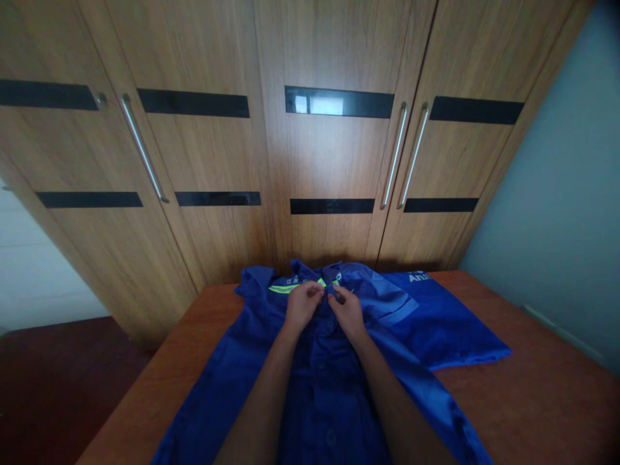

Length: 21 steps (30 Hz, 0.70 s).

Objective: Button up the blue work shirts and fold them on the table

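A blue button-up work shirt (261, 361) lies spread on the table, its collar toward the wardrobe. Yellow-green strips and pale lettering cross its chest. Both hands meet at the upper front placket, just below the collar. My left hand (303, 305) pinches the placket edge between thumb and fingertips. Opposite it, my right hand (347, 311) has thumb and fingers closed on the other side of the same placket. A button (330, 325) shows just below the hands, with others further down the front. Whatever lies between the fingertips is too small to make out.
The reddish-brown wooden table (523, 400) carries a second blue cloth item (450, 326) with white letters, lying flat and partly under the shirt's right side. Behind stands a wooden wardrobe (334, 155) with metal handles. A pale wall (562, 213) rises at the right.
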{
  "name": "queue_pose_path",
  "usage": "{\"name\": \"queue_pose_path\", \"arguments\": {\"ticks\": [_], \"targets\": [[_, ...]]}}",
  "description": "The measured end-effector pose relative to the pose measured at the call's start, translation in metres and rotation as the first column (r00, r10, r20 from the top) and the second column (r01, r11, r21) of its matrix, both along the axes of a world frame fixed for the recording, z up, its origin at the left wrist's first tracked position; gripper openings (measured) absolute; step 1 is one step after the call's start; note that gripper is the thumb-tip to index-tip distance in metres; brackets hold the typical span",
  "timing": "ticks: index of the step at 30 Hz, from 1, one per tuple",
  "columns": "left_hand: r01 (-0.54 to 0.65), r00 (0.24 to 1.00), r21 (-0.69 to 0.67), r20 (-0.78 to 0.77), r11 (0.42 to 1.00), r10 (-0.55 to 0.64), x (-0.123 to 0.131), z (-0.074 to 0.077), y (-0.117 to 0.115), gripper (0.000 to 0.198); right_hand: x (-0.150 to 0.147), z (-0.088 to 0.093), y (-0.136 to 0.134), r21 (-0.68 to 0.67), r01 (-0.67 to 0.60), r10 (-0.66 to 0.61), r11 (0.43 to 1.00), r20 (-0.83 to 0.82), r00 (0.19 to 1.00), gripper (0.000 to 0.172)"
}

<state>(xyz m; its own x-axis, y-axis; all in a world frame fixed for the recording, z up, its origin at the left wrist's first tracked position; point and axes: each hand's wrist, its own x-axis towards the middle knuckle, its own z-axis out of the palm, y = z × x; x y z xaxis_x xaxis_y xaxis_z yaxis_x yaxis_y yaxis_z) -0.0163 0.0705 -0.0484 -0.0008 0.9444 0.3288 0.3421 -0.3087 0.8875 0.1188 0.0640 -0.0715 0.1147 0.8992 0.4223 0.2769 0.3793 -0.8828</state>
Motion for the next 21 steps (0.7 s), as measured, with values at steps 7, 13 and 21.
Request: {"name": "queue_pose_path", "arguments": {"ticks": [7, 13, 21], "targets": [[-0.038, 0.997, 0.02, -0.068, 0.999, 0.039, -0.001, -0.002, 0.0, 0.01, -0.001, 0.001, -0.001, 0.019, 0.008, -0.009, 1.0, 0.058, 0.998, 0.03], [-0.134, 0.984, 0.036, -0.115, 0.99, 0.137, 0.009, 0.002, -0.007, 0.015, -0.003, 0.003, -0.004, 0.035, -0.007, 0.003, 0.999, 0.125, 0.992, 0.029], [-0.119, 0.993, -0.049, -0.009, 0.992, 0.119, 0.012, 0.004, -0.005, 0.014, -0.002, 0.004, -0.005, 0.033, -0.079, 0.071, 0.996, 0.185, 0.98, 0.04]]}}
